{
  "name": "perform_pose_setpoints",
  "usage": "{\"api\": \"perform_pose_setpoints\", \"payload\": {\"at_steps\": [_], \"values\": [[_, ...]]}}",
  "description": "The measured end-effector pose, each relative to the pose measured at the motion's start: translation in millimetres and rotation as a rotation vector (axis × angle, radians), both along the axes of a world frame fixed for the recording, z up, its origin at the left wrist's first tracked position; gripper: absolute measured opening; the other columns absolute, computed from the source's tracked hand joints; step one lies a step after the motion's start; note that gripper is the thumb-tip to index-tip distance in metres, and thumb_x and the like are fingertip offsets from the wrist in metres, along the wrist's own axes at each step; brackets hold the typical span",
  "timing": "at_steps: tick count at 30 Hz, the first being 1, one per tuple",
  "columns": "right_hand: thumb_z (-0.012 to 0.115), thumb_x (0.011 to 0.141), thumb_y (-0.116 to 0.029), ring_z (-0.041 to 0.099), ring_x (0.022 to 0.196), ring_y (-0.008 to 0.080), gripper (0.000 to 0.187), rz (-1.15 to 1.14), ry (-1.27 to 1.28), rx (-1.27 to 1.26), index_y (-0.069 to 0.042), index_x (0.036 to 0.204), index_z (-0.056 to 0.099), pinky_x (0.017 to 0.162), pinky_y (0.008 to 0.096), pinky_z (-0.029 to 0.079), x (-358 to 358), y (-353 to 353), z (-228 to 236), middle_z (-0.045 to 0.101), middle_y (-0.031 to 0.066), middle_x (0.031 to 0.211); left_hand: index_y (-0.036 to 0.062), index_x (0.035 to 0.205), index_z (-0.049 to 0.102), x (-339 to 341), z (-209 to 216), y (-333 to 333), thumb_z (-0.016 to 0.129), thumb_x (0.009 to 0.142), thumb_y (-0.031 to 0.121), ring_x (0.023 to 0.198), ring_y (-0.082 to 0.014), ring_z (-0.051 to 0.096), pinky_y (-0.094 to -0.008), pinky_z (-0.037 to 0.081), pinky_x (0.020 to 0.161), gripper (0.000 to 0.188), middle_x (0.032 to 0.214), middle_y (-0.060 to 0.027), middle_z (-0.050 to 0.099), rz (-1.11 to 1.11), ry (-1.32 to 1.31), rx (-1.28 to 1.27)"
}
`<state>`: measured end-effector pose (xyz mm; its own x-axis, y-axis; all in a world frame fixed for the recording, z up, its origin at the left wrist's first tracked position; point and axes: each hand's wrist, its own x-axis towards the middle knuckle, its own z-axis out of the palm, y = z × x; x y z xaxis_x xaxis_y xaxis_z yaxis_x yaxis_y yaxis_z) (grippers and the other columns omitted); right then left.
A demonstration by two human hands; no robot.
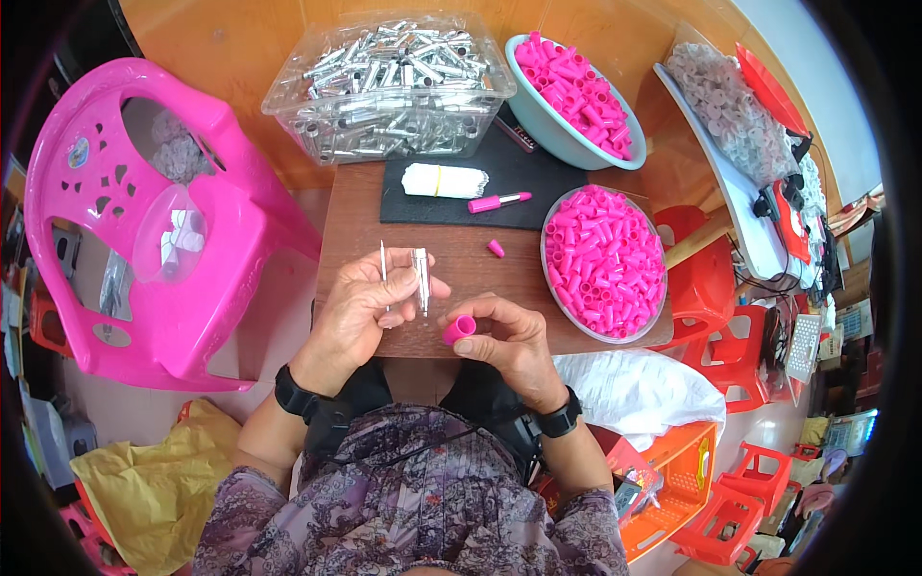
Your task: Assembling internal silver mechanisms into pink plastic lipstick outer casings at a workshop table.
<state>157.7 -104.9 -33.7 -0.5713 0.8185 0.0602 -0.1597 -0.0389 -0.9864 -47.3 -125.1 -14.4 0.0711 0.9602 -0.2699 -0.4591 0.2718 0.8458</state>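
My left hand [351, 312] pinches a silver metallic tube [421, 274] between thumb and fingers, and a thin white stick [383, 261] stands up from the same grip. In my right hand [514, 346] is a pink cap [461, 329], its open mouth facing up, a little apart from the tube. Both hands are over the near part of the brown table [365, 216]. Beyond them a small pink piece [496, 249] lies loose on the wood. On a dark mat [399, 209] are a pink pen-like lipstick [499, 203] and a banded bundle of white sticks [444, 180].
A clear box [279, 108] of silver tubes stands at the back, beside a pale blue basin [552, 130] of pink caps. A round tray [615, 340] heaped with small pink pieces occupies the table's right side. A pink chair [230, 317] stands left; red stools [725, 518] are at right.
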Motion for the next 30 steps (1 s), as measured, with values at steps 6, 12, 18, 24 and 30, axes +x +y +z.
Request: {"api": "perform_pose_setpoints", "payload": {"at_steps": [6, 12, 18, 24, 30], "values": [[0.068, 0.086, -0.013, 0.058, 0.080, 0.0094, 0.031, 0.014, -0.020, -0.229, 0.002, 0.113, 0.060, 0.075, 0.0235, 0.047, -8, -6, -6, 0.065, 0.0067, 0.089, 0.0022, 0.110, 0.057, 4, -5, -4, 0.057, 0.093, 0.021, 0.063, -0.0050, 0.049, -0.0168, 0.039, 0.056, 0.026, 0.094, -0.0133, 0.067, 0.053, -0.049, 0.001], [0.061, 0.091, -0.024, 0.056, 0.070, 0.0112, 0.039, 0.129, 0.143, -0.590, 0.001, 0.120, 0.054, 0.064, 0.0225, 0.044, -8, -1, -18, 0.066, 0.0105, 0.086, 0.0027, 0.102, 0.060, 4, -9, 3, 0.057, 0.094, 0.018, 0.061, -0.0049, 0.049, -0.0161, 0.032, 0.047, 0.018, 0.093, -0.0142, 0.068, 0.074, -0.081, -0.022], [0.060, 0.092, -0.023, 0.059, 0.071, 0.0127, 0.035, 0.147, 0.138, -0.624, 0.002, 0.115, 0.054, 0.063, 0.0230, 0.047, -7, -2, -13, 0.066, 0.0123, 0.088, 0.0007, 0.103, 0.059, 5, -22, 5, 0.055, 0.095, 0.018, 0.059, -0.0046, 0.048, -0.0155, 0.032, 0.047, 0.020, 0.091, -0.0154, 0.067, 0.066, -0.076, -0.019], [0.061, 0.091, -0.019, 0.062, 0.074, 0.0142, 0.033, 0.135, 0.150, -0.602, 0.002, 0.116, 0.054, 0.063, 0.0230, 0.048, -4, -1, -20, 0.066, 0.0133, 0.089, 0.0000, 0.103, 0.058, 6, -22, 3, 0.055, 0.094, 0.016, 0.059, -0.0054, 0.048, -0.0158, 0.032, 0.047, 0.018, 0.090, -0.0163, 0.067, 0.104, -0.063, -0.026], [0.061, 0.089, -0.010, 0.061, 0.077, 0.0103, 0.022, -0.094, 0.027, -0.390, 0.001, 0.109, 0.062, 0.067, 0.0223, 0.048, 0, -3, -5, 0.068, 0.0077, 0.091, -0.0018, 0.106, 0.060, 1, -24, -3, 0.059, 0.091, 0.015, 0.059, -0.0051, 0.048, -0.0158, 0.033, 0.049, 0.022, 0.083, -0.0124, 0.066, 0.028, -0.005, -0.020]]}}
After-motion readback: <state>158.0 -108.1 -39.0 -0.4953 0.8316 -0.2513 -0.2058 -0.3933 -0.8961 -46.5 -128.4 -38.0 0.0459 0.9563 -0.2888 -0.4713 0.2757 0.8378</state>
